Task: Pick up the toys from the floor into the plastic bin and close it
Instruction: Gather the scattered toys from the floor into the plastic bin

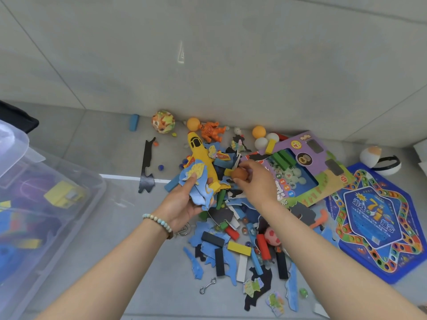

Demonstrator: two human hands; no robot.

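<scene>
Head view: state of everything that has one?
plastic bin, open, toys inside
left hand, grips blue puzzle pieces
right hand, pinches brown ball
yellow toy plane, lying on the pile
game board, flat on floor

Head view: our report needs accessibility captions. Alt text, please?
A person's left hand holds blue puzzle pieces while the right hand pinches a brown ball above scattered toys on a grey floor; a clear plastic bin stands left.
</scene>
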